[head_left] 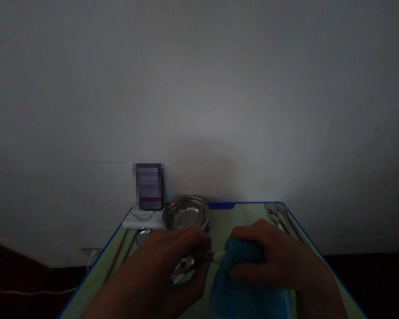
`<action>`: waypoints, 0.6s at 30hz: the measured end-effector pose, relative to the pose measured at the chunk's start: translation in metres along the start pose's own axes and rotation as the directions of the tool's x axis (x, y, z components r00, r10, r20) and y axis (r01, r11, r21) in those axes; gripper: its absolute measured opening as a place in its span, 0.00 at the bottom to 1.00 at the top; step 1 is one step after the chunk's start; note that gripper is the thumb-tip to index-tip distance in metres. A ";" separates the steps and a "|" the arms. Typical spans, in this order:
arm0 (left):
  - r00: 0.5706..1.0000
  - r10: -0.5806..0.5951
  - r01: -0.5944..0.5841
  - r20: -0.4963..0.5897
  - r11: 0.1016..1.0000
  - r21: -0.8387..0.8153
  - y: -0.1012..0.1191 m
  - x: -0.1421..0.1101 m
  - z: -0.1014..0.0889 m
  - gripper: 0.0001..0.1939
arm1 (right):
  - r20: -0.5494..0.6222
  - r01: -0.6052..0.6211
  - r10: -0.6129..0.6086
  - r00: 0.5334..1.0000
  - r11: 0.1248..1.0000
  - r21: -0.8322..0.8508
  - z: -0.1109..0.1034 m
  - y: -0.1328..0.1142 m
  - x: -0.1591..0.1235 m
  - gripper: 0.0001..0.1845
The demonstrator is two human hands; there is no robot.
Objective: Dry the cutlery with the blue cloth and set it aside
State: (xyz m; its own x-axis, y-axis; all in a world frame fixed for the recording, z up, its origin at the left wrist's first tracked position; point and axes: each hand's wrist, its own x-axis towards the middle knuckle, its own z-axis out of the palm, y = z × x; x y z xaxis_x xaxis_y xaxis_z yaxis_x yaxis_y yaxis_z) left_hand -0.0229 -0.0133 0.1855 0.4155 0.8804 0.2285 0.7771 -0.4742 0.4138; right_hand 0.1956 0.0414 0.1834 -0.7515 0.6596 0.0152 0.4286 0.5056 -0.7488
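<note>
Low in the head view, my left hand [173,261] is closed around the shiny metal end of a utensil with a pale handle [218,256]. Its exact kind is hard to tell, since my fingers hide much of it and the light is dim. My right hand [272,257] grips a blue cloth [249,297], which wraps the handle's far end. The cloth hangs down toward the table's near side. Just beyond my left hand stands a round metal bowl [186,217].
Wooden chopsticks [119,252] and a small shiny round metal piece [142,236] lie at the left of the blue-edged green table [242,217]. Several metal utensils [287,221] lie at the right. A blurred-out screen [149,186] leans against the wall behind a white object [142,218].
</note>
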 end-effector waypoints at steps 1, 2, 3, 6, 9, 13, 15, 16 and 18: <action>1.000 -0.004 0.004 -0.005 1.000 0.008 0.000 -0.001 0.000 0.07 | -0.001 0.002 -0.002 1.000 1.000 -0.003 0.000 -0.001 0.000 0.13; 1.000 -0.006 0.006 -0.005 1.000 0.017 0.000 -0.001 0.001 0.07 | -0.004 0.001 -0.001 1.000 1.000 -0.007 0.000 -0.003 0.000 0.13; 1.000 -0.008 0.008 -0.004 1.000 0.026 -0.001 -0.002 0.001 0.08 | -0.011 -0.003 0.003 1.000 1.000 -0.011 0.000 -0.004 0.000 0.13; 1.000 -0.013 0.014 -0.005 0.999 0.043 -0.002 -0.004 0.002 0.08 | -0.014 -0.013 0.012 1.000 1.000 -0.010 0.000 -0.005 0.001 0.14; 1.000 -0.027 0.027 -0.010 0.999 0.040 -0.002 -0.004 0.002 0.07 | -0.008 -0.013 0.013 1.000 1.000 -0.012 0.001 -0.004 0.001 0.14; 0.999 -0.032 0.031 0.005 0.999 0.016 -0.002 -0.003 0.003 0.07 | -0.009 -0.030 0.030 1.000 0.999 -0.038 0.001 0.001 0.000 0.16; 0.999 -0.034 0.034 0.027 0.999 -0.009 -0.003 -0.001 0.003 0.08 | -0.013 -0.025 0.024 1.000 0.999 -0.045 0.000 0.002 0.000 0.16; 0.999 -0.035 0.035 0.035 0.999 -0.022 -0.003 0.000 0.003 0.07 | -0.010 -0.013 0.013 1.000 0.999 -0.046 -0.001 0.003 0.001 0.15; 0.998 -0.035 0.037 0.048 0.999 -0.039 -0.003 0.001 0.004 0.07 | 0.000 0.010 -0.010 1.000 0.999 -0.043 -0.002 0.003 0.002 0.14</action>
State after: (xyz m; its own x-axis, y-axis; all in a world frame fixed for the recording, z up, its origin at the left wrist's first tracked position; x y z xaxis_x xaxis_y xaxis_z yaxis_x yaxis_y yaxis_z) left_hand -0.0234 -0.0106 0.1811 0.4100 0.8959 0.1712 0.7729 -0.4410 0.4563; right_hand 0.1967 0.0451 0.1827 -0.7557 0.6545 0.0233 0.4420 0.5360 -0.7193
